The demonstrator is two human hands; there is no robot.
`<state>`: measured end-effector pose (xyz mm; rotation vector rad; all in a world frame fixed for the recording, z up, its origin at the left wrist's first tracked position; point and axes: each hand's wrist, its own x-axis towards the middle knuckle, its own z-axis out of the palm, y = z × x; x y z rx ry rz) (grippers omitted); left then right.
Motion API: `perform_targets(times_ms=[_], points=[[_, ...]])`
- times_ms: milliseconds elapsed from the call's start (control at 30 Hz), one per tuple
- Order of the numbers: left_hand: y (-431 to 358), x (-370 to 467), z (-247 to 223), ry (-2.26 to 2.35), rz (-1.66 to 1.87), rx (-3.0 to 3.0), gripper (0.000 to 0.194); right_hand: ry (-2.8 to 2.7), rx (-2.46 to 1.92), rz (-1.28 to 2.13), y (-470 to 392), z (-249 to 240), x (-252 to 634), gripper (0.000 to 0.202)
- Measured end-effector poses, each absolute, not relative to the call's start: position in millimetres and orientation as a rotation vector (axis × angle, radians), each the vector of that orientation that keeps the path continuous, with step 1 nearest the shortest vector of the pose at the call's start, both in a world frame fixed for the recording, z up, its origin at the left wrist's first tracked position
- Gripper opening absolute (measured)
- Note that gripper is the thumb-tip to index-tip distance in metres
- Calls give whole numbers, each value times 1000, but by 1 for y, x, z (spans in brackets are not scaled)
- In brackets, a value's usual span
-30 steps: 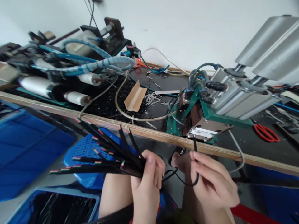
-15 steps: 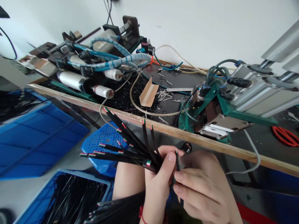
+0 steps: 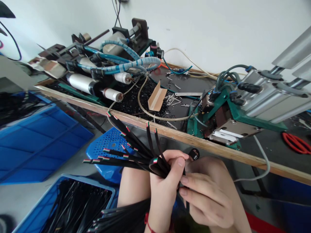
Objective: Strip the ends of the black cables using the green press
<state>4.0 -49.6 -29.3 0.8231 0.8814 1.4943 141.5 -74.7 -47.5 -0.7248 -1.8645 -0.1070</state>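
My left hand (image 3: 167,181) is closed around a bundle of flat black cables (image 3: 143,153). Their ends fan out to the upper left, showing small red, white and green wire tips. My right hand (image 3: 206,197) pinches a black cable (image 3: 187,205) just right of the left hand, its fingers nearly touching the left thumb. Most of that cable is hidden by the fingers. More black cables (image 3: 123,215) lie across my lap, under the left forearm.
A wooden-edged bench (image 3: 136,124) runs across in front, bearing a pneumatic machine (image 3: 225,126) at right and white cylinders (image 3: 82,83) at left. A blue crate (image 3: 65,177) of cables, a blue stool (image 3: 104,145) and red-handled scissors (image 3: 295,142) are nearby.
The single cable's coloured tip, which stood above my right fingers beside the left thumb, has dropped out of sight behind the hands. The left bundle stays held, and the view has shifted slightly.
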Motion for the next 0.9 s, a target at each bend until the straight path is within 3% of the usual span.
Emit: perform_targets(times_ms=[200,467,700,900], points=[[-48,2,-25,960,1520,799,21,-1822,-677,-76,-73,-42,133,30],[-48,1,-18,925,1460,648,32,-1815,-715,-170,-80,-47,131,25],[-50,3,-15,880,1485,587,26,-1811,-725,-199,-84,-46,134,22],[-47,2,-13,811,1567,611,25,-1856,-967,-229,-86,-90,156,30]])
